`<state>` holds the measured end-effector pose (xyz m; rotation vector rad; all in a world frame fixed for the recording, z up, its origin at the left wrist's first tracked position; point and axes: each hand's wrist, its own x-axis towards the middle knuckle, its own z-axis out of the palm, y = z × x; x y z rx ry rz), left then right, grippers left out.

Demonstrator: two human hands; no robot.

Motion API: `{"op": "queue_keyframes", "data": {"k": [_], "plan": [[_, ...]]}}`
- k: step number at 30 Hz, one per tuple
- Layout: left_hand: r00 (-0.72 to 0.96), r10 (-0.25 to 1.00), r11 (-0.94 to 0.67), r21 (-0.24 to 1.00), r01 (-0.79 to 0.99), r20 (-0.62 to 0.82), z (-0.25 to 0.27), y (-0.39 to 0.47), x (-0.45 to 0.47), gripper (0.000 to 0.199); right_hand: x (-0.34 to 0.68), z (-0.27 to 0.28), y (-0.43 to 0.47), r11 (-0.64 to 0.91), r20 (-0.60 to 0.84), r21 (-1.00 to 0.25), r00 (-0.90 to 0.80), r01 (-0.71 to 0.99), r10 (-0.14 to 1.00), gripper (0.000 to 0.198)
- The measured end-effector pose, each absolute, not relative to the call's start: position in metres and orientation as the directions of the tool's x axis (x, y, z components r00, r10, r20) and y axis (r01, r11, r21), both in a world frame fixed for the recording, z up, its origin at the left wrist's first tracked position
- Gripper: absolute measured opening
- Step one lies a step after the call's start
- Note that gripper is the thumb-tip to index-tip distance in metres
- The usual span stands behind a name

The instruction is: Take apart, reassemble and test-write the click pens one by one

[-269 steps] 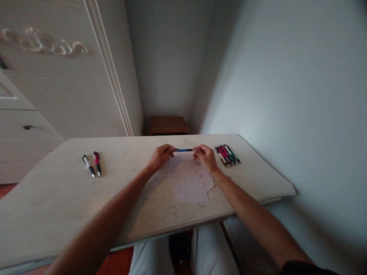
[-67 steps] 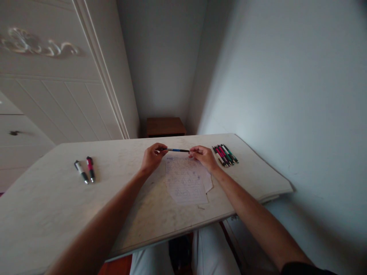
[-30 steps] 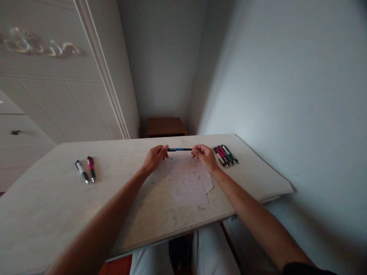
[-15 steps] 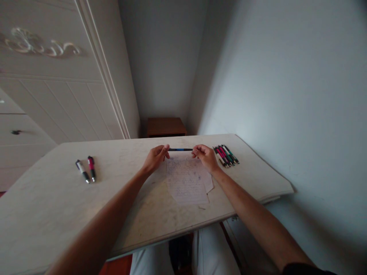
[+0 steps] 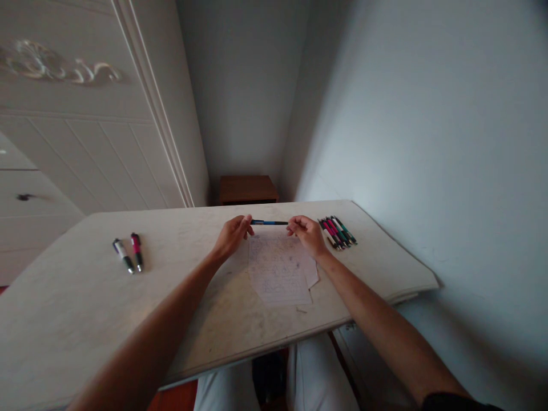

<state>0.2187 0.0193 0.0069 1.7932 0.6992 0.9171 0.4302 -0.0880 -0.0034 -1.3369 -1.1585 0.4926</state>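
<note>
A blue and black pen (image 5: 269,222) is held level between my two hands, above the far edge of some written-on paper (image 5: 280,271). My left hand (image 5: 234,233) pinches its left end between thumb and fingers. At the other end, my right hand (image 5: 306,231) is closed on the dark tip. Just right of that hand lies a row of several pens (image 5: 337,233) in pink, white, green and black. Over on the left side of the table rest a white and black pen (image 5: 123,255) and a pink and black pen (image 5: 137,251).
The pale table (image 5: 180,342) has its near edge just above my lap. A wall (image 5: 449,171) rises along the right side. White furniture with carved trim (image 5: 85,160) stands at the left, and a brown wooden box-like piece (image 5: 248,188) sits beyond the far edge.
The pen has turned slightly about its length, so more of its blue side and a clip near my left fingers now show. Both hands stay in nearly the same place.
</note>
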Motion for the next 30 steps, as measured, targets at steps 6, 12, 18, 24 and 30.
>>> {"op": "queue_keyframes", "data": {"k": [6, 12, 18, 24, 30], "plan": [[0.575, 0.771, -0.323, 0.946, -0.018, 0.274, 0.0029, 0.0233, 0.2193, 0.033, 0.4323, -0.0062, -0.0869, 0.233, 0.355, -0.921, 0.428, 0.311, 0.831, 0.031], [0.542, 0.795, -0.295, 0.955, -0.045, 0.271, 0.0065, 0.0192, 0.2200, 0.040, 0.4312, -0.0050, -0.0879, 0.230, 0.365, -0.912, 0.413, 0.340, 0.834, 0.030], [0.611, 0.755, -0.364, 0.927, 0.088, 0.238, 0.0061, 0.0201, 0.2190, 0.039, 0.4314, -0.0046, -0.0883, 0.233, 0.382, -0.901, 0.413, 0.366, 0.827, 0.032], [0.582, 0.763, -0.369, 0.929, 0.034, 0.282, 0.0027, 0.0220, 0.2192, 0.026, 0.4312, -0.0070, -0.0891, 0.193, 0.369, -0.893, 0.414, 0.406, 0.832, 0.025], [0.545, 0.793, -0.327, 0.945, 0.004, 0.272, 0.0005, 0.0228, 0.2211, 0.027, 0.4318, -0.0084, -0.0883, 0.202, 0.382, -0.884, 0.405, 0.421, 0.831, 0.021]]}}
